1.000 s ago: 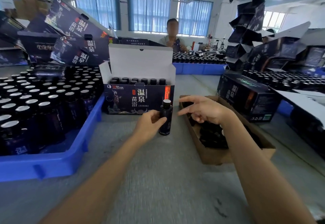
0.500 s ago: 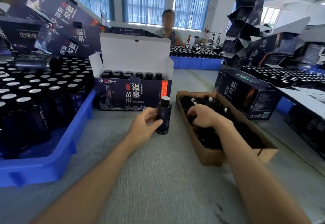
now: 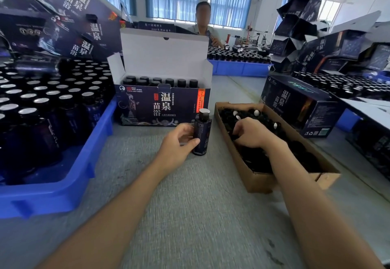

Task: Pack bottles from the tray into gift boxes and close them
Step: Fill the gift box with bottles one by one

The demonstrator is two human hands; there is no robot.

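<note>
A dark bottle (image 3: pixel 202 133) with a silver top stands upright on the grey table, just in front of the open gift box (image 3: pixel 162 106). My left hand (image 3: pixel 177 144) grips the bottle from its left side. The box's white lid stands up and a row of black-capped bottles shows inside. My right hand (image 3: pixel 251 133) reaches down into the brown cardboard tray (image 3: pixel 261 181) of small black caps; its fingers are curled among them, and what they hold is hidden. The blue tray (image 3: pixel 63 186) at the left is packed with several silver-topped bottles.
A closed gift box (image 3: pixel 299 108) lies to the right of the cardboard tray. Stacks of dark boxes rise at the left and right. A second blue tray (image 3: pixel 238 68) of bottles sits at the far side, where a person stands.
My right hand dropped from above the table into the cardboard tray of caps. My left hand kept its hold on the standing bottle. The view tilted down and closer.
</note>
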